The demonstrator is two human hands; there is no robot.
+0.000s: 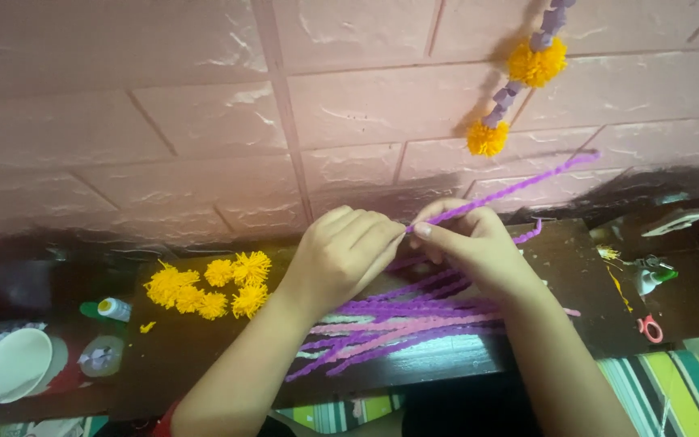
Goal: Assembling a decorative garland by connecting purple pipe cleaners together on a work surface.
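Holding: both hands meet above the dark table (576, 267), pinching one purple pipe cleaner (519, 186).
Left hand (341, 255): curled into a loose fist, fingers closed on the near end of the pipe cleaner; that end is hidden inside the fist.
Right hand (467, 243): thumb and forefinger closed on the same pipe cleaner, just beside the left hand, touching it.
Position: the pipe cleaner leaves the fingertips and runs up and to the right, away from both hands, in front of the pink brick wall (123, 121).
Long axis: diagonal, low at the hands, free tip high at the right, slightly bent at the tip.
Pile: a bundle of purple and pink pipe cleaners (398, 324) lies on the table under the hands, long axes roughly left to right; count cannot be told.
Pompoms: about six yellow pompoms (208, 291) clustered left of the left hand.
Garland: two yellow pompoms on a hanging purple strand (519, 81), upper right.
Scissors (649, 328): one pair, red handles, far right.
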